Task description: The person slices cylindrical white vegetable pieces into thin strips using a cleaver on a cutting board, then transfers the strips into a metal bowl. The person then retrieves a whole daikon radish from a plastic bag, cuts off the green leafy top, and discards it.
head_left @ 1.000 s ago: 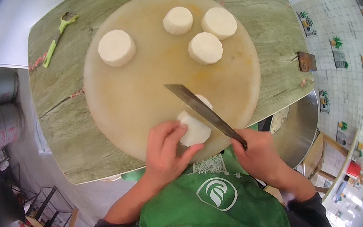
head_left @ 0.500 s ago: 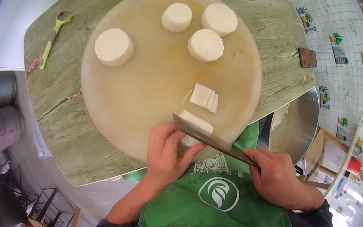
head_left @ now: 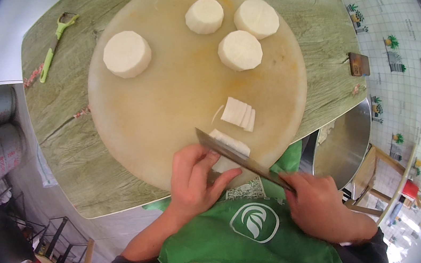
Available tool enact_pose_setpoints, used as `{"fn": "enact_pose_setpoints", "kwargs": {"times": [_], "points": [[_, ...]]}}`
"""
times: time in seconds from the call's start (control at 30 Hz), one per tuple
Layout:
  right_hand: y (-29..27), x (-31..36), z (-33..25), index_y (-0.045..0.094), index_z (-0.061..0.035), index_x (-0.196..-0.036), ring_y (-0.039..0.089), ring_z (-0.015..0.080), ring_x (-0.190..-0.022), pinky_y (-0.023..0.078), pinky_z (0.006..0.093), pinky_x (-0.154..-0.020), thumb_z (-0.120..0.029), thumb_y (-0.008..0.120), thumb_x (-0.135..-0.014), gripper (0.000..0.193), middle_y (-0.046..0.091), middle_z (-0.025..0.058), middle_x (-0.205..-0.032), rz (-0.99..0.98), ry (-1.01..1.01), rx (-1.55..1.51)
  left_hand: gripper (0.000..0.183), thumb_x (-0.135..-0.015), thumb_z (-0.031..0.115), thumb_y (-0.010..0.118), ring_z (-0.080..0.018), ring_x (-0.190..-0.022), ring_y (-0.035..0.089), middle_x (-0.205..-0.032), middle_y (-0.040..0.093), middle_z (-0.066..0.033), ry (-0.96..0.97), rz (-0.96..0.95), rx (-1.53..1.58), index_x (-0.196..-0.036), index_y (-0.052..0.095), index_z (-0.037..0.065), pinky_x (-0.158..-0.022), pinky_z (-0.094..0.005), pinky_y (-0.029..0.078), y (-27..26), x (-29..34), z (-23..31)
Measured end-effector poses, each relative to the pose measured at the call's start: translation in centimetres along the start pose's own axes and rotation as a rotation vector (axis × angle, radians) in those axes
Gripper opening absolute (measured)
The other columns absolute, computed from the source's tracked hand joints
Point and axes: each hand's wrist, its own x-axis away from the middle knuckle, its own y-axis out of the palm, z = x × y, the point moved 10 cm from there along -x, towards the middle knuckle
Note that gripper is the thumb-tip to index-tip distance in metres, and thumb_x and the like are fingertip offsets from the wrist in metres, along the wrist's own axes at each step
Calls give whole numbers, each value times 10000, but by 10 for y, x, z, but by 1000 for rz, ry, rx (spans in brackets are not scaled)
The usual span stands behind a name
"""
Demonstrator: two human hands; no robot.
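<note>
In my right hand (head_left: 314,200) is the handle of a knife (head_left: 241,160), its dark blade slanting up to the left. My left hand (head_left: 191,182) presses a white peeled vegetable piece (head_left: 221,166), perhaps radish, against the round cutting board (head_left: 134,126); the fingers and blade partly hide it. Along the blade's far side lies a cut white strip (head_left: 232,142). Farther off rests an overlapping group of flat slices (head_left: 238,113), with a thin sliver (head_left: 217,113) beside it. Several thick peeled rounds stand at the board's far side, including one at the left (head_left: 127,54).
A green peeler (head_left: 52,48) lies on the wood-patterned table (head_left: 69,157) at the far left. At the right edge sits a small brown block (head_left: 358,64). A large metal bowl (head_left: 344,147) with white pieces stands below the table's right side, near a wooden chair (head_left: 365,177).
The knife and my right hand have shifted slightly left. Left fingers still hold the piece. The whole view has moved a little.
</note>
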Motion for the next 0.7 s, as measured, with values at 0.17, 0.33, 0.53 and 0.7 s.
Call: {"fn": "enact_pose_setpoints", "kwargs": {"times": [0.17,0.33,0.53,0.7], "points": [[20,-41,3,662,17,-1130,703,410,-791,566,493,-720,-58,656,-868,272,704,239,-915,148,-51,-118,579,-659,177,952,-337,-939,612,-1085,622,-174,5,10,-9,-1110,654,-33,-774,-397,531,0,2,3],[2,-17,10,657,-6,-1133,700,408,-837,557,487,-701,-79,675,-866,277,713,213,-949,170,-31,-194,581,-659,165,956,-340,-982,610,-1138,612,-180,-34,14,17,-1116,655,-31,-796,-399,531,-2,3,4],[-4,14,-2,649,0,-1143,705,374,-796,561,458,-670,-70,692,-827,326,710,180,-950,131,-93,-69,511,-665,100,935,-358,-1031,605,-1154,617,-184,-12,-16,-17,-1073,662,-40,-839,-415,520,-1,3,4],[-2,20,-2,649,7,-1121,702,362,-755,565,448,-656,-77,692,-818,318,704,169,-916,83,-58,-8,493,-651,103,938,-365,-998,614,-1113,628,-184,-10,-29,3,-1040,669,-39,-822,-422,523,0,4,3]]}}
